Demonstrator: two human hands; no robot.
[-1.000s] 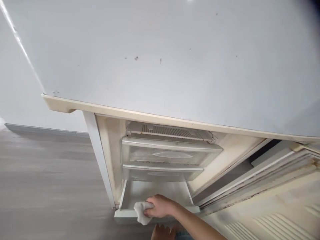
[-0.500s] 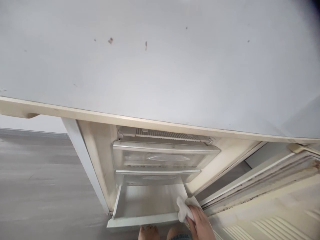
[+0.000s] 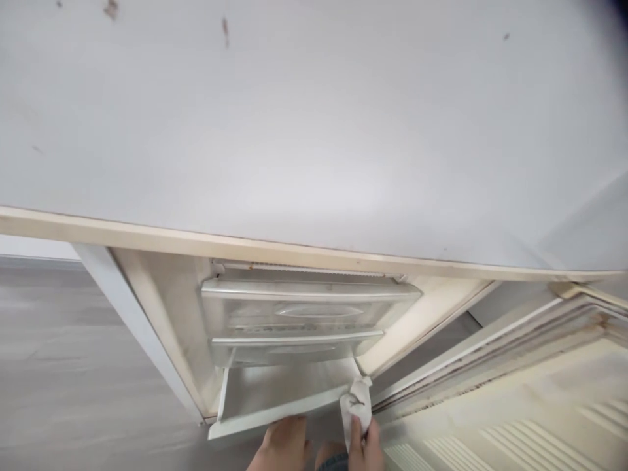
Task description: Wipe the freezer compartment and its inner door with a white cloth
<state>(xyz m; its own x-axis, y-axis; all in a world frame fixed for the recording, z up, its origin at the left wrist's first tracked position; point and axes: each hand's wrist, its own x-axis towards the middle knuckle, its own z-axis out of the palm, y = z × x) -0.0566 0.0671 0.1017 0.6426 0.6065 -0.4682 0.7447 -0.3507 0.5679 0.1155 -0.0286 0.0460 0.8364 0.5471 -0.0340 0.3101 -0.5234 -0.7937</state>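
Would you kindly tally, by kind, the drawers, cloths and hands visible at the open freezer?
Drawers: 3, namely top drawer, middle drawer and pulled-out bottom drawer
Cloths: 1, the cloth
Hands: 2, the left hand and right hand
Total: 6

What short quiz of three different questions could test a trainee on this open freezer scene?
1. True or false: the right hand holds a white cloth.
2. Which drawer is pulled out: A top, B middle, C bottom drawer?
3. Fill in: the left hand is at the drawer's front ____.

Key: 1 true; 2 C; 3 edge.
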